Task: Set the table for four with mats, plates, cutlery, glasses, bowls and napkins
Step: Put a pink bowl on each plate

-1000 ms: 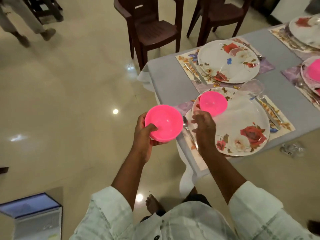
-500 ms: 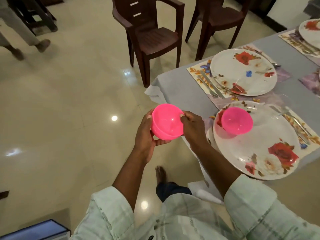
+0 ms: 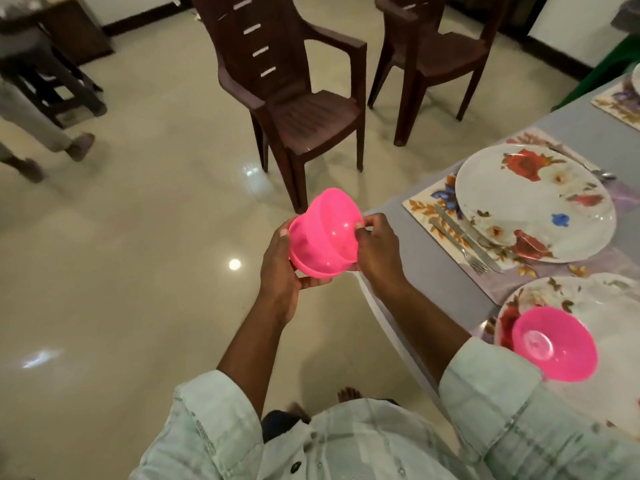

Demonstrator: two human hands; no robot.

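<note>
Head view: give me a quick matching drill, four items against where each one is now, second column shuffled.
Items:
1. stacked pink bowls
2. single pink bowl
3. knife and fork
4. brown chair

Places:
A. on the floor beside the table
B. on the near floral plate
C. gripped between both hands, left hand and right hand
D. on the mat, left of the far floral plate

Pairs: 1-C, 2-B, 3-D, 4-A

- Pink bowls [image 3: 323, 233]: smooth, glossy, slightly see-through plastic.
- Plates [image 3: 533, 202]: glossy white with printed flowers.
- Knife [image 3: 465, 237] and fork [image 3: 457, 249]: shiny metal.
- Chairs [image 3: 294, 95]: matt brown moulded plastic.
- Floor [image 3: 138, 237]: polished, reflective tile.
- Tablecloth [image 3: 426, 268]: matt grey.
</note>
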